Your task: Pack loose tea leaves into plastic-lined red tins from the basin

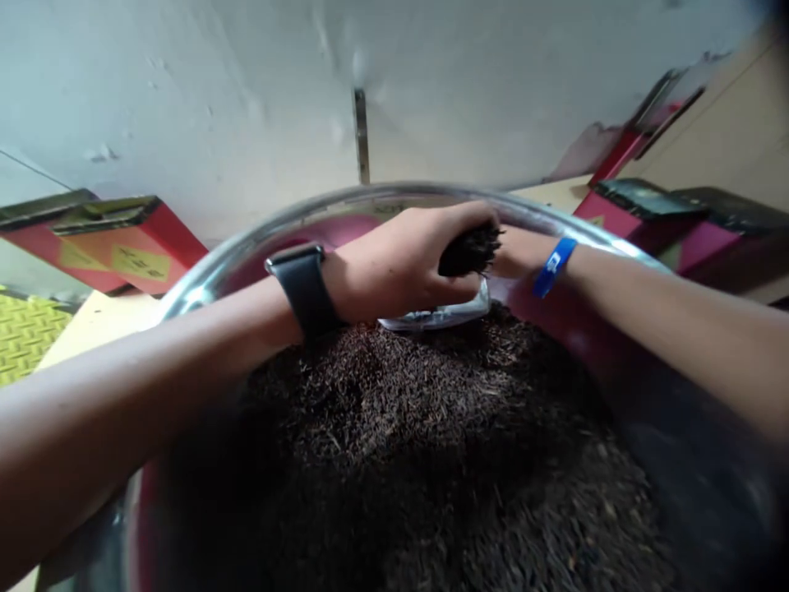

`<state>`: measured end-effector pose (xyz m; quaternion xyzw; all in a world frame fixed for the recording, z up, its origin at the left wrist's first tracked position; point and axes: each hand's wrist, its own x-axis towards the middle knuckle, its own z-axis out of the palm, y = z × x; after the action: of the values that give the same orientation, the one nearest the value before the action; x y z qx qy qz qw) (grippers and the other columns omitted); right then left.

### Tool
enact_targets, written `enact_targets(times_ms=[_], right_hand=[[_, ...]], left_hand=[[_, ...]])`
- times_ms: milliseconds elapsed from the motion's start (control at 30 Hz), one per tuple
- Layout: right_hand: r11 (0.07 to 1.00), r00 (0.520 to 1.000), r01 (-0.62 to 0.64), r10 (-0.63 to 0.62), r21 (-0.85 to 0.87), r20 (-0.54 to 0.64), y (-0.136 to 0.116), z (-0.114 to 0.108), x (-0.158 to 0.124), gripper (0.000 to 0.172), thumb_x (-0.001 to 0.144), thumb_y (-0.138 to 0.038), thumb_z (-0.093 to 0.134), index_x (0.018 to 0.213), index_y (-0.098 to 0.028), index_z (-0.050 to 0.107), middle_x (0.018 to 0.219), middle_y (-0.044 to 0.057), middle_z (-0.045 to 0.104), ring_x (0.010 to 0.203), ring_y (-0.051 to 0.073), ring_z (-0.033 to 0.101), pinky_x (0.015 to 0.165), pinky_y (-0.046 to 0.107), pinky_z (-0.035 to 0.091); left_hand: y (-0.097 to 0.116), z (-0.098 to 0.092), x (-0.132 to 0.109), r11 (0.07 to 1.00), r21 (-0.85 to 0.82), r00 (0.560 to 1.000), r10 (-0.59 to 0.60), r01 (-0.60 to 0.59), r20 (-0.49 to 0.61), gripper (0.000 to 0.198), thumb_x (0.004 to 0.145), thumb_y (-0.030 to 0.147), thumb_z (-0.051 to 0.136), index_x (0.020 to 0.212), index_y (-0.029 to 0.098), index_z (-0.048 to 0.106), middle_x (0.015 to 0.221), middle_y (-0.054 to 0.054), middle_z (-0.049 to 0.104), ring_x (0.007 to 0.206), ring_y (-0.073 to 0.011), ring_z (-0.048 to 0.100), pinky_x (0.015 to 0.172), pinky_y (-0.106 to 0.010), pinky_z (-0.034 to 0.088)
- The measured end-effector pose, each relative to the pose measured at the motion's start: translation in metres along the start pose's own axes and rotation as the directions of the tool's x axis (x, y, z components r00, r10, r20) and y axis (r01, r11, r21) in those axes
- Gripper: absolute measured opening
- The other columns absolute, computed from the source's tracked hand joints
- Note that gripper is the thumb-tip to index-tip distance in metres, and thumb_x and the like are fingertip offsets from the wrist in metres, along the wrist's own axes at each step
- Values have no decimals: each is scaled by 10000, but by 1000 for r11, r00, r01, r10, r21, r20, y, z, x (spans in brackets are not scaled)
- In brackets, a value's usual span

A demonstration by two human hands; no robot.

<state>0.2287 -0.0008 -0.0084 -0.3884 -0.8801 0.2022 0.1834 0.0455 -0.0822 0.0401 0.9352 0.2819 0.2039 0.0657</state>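
Observation:
My left hand (403,263), with a black watch (304,292) on its wrist, is closed around a handful of dark loose tea leaves (474,249). Behind it, my right hand (514,251) shows only near the wrist, where a blue band (553,267) sits; its fingers are hidden. A clear plastic edge (440,317), perhaps of a bag or tray, shows just below my left hand, and I cannot tell what holds it. Both hands are over a large round metal basin (308,205), which holds a deep heap of the same leaves (419,403).
Red boxes (157,247) with yellow labels stand on a pale table (111,325) to the left. More red boxes (641,214) are at the right. A grey wall (246,99) rises behind the basin. Yellow textured matting (28,333) shows at the far left.

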Motion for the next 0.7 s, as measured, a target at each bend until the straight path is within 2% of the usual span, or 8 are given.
enact_targets(times_ms=[67,133,233,400,500,567,633,700], right_hand=[[999,998,32,-34,36,44,0,-2,2,240,758,-334,470,815,-146,608,880,64,647,859,235,570,745,332,449],[995,995,60,-67,84,79,1,-3,2,276,790,-338,444,906,-139,595,989,73,630,929,218,551,818,316,426],[993,992,74,-83,95,95,0,-4,0,327,817,-361,422,1008,-142,571,1067,89,605,968,199,542,861,304,413],[992,990,72,-83,103,112,-4,-5,-2,325,802,-304,434,1075,-189,568,1098,62,594,979,180,542,877,286,413],[995,995,16,-25,95,96,-5,-5,-1,344,797,-293,444,1109,-203,557,1114,46,586,1016,179,531,925,310,388],[996,995,14,-22,83,99,-5,-5,-1,343,803,-287,440,1115,-206,557,1102,43,591,1017,187,528,935,343,379],[996,993,20,-31,90,114,-5,-5,-1,345,810,-281,436,1126,-209,553,1090,45,594,1007,189,531,927,354,383],[995,992,19,-30,96,120,-5,-5,-1,351,817,-283,426,1140,-214,548,1087,47,594,1001,185,532,919,345,389]], left_hand=[[-12,8,-1,995,80,998,-48,51,-37,324,787,215,460,1094,114,487,968,-34,582,822,-117,539,702,-221,428],[-25,18,-3,987,146,998,-65,64,-1,346,759,249,524,1082,127,496,997,-64,580,880,-164,543,727,-275,445],[-33,26,-3,988,150,999,-49,48,5,384,775,232,520,1146,156,459,1073,-81,563,963,-170,535,798,-315,447],[-3,22,-3,985,173,999,3,4,-42,236,869,249,390,960,141,579,1048,-92,564,962,-166,533,851,-354,429],[31,41,-17,993,63,988,86,-95,131,318,880,355,362,923,150,601,1032,-96,581,946,-203,549,839,-385,436],[49,66,-34,988,-76,928,150,-132,340,425,813,464,454,1143,206,523,1248,-113,476,1108,-301,471,861,-454,421],[60,90,-49,995,-95,835,72,-23,546,604,775,454,503,1328,302,315,1409,-95,291,1218,-409,328,856,-581,370],[66,107,-59,992,-84,795,-25,96,607,641,785,435,472,1365,319,224,1439,-87,223,1214,-444,311,825,-603,374]])
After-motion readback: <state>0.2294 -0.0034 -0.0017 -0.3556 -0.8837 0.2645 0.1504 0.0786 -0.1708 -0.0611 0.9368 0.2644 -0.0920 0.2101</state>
